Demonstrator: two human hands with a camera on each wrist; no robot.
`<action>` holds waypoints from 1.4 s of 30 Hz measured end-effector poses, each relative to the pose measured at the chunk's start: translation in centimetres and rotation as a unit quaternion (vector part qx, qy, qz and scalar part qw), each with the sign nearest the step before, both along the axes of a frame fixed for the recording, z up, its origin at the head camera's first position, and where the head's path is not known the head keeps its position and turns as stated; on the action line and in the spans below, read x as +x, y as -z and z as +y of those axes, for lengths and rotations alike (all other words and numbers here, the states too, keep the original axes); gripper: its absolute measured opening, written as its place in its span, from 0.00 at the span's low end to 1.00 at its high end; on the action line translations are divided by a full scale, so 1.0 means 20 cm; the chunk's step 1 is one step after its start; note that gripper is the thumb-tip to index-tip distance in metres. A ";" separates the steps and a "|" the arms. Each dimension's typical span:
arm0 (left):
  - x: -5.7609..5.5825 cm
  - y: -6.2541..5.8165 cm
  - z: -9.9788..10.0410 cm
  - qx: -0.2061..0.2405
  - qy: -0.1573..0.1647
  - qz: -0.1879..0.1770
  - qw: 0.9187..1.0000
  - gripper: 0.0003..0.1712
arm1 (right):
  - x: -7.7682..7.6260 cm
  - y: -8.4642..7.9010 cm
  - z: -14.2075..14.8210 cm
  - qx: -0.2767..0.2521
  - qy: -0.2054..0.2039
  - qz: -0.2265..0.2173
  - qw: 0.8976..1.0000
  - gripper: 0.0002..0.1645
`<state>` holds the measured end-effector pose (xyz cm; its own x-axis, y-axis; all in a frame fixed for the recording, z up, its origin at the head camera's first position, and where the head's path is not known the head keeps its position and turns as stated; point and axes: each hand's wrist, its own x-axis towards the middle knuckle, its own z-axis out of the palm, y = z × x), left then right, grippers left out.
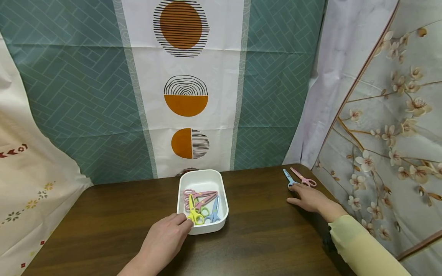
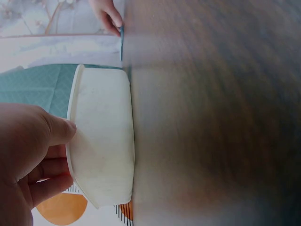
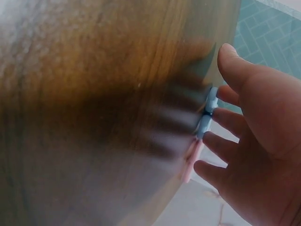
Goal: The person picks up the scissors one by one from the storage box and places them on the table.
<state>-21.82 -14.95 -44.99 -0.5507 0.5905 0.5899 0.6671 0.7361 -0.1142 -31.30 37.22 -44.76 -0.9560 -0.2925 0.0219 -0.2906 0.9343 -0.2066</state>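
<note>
My left hand (image 1: pixel 166 240) pinches the near left corner of a white plastic tub (image 1: pixel 208 229); in the left wrist view the thumb lies at the rim. Inside the tub are yellow scissors (image 1: pixel 192 209), blue scissors (image 1: pixel 215 211), pink scissors (image 1: pixel 207 193) and a green handle (image 1: pixel 205 211) partly covered by the others. Far to the right, my right hand (image 1: pixel 308 198) reaches over other blue scissors (image 1: pixel 287 175), fingertips right at their handles and thumb held apart. Another pair of pink scissors (image 1: pixel 304 178) lies just beyond, angled beside the blue pair.
The dark wooden table (image 1: pixel 257 226) carries everything. A green and white curtain (image 1: pixel 272 96) hangs along its back edge, and a floral curtain (image 1: pixel 390 153) borders the right side near my right arm. Pale cloth (image 1: pixel 38 184) drapes along the left.
</note>
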 end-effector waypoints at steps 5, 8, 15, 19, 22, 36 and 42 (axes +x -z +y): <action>0.00 0.00 -0.01 -0.002 0.001 -0.001 1.000 0.16 | 0.00 -0.01 0.00 0.001 -0.001 0.002 1.000 0.37; -0.01 0.00 -0.01 -0.004 0.001 0.000 1.000 0.15 | 0.00 -0.01 0.00 0.002 -0.001 0.004 1.000 0.37; 0.00 0.00 0.00 -0.004 0.003 0.002 1.000 0.16 | 0.02 0.01 0.01 0.007 0.002 0.050 0.999 0.35; 0.00 0.00 0.00 -0.010 0.000 -0.002 1.000 0.14 | 0.03 0.02 0.03 0.018 0.017 0.093 0.995 0.37; 0.00 -0.01 0.00 -0.013 -0.003 -0.010 1.000 0.13 | 0.04 0.02 0.04 0.028 0.033 0.098 0.994 0.39; -0.01 0.01 -0.01 0.001 0.004 0.008 1.000 0.16 | 0.04 0.01 0.03 0.045 0.068 0.065 0.995 0.41; -0.01 0.01 0.00 0.000 0.003 0.013 1.000 0.16 | 0.02 0.01 0.06 0.051 0.080 0.040 0.995 0.42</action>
